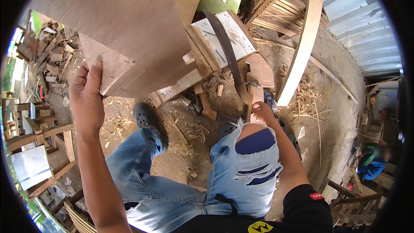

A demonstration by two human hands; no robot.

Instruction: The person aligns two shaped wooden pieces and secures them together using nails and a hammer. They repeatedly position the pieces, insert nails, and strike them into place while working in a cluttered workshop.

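Torn blue jeans [241, 168] fill the near foreground, the person's knees bent over a dirt floor [181, 146] strewn with shavings. Left hand [88, 92] is raised and closed on the lower corner of a big wooden board [125, 30], thumb on the near face and fingers wrapped behind the edge — the board stands tilted, its lower end resting by a low chopping block [215, 43] made of stacked timber with a pale top. Right hand [261, 112] sits low beside the right knee, clenched round the handle of a long curved machete [226, 51] whose dark blade runs up and away over the block. For a clean chop, the board probably wants steadying against the block, with the left hand kept high and well off the line of the blade — here it is well apart from it, which looks sound. A black clog [146, 118] on the left foot is near the block, so the swing is best kept short and aimed at the wood over the block. Offcuts [47, 60] lie heaped at far left, slatted crates [276, 4] stand beyond, a curved plank [304, 39] leans at right, and another person [373, 159] crouches at the far right edge.
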